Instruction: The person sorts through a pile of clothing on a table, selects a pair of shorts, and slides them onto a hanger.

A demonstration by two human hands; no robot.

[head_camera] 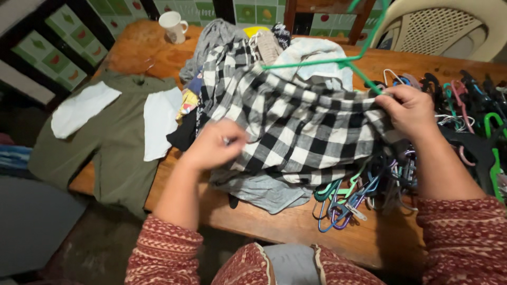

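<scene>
— Head view: what did the hands hold?
— Right hand (409, 108) gripped the black-and-white checked shirt (296, 126) bunched against a green hanger (338, 60); left hand (216, 143) pinched the shirt's near edge.
— Where did the shirt lie?
— Over a clothes pile (253, 50) on the wooden table (285, 224), beside tangled hangers (354, 198); a white mug (173, 25) stood far off.

Red patterned sweater, both arms bare from the forearm down

Sleeves are pushed up: left sleeve (166, 250) and right sleeve (465, 240) are dark red knit with small pale woven motifs in bands. Left hand (214, 145) and right hand (409, 108) wear no gloves. Something grey covers the lap.
</scene>
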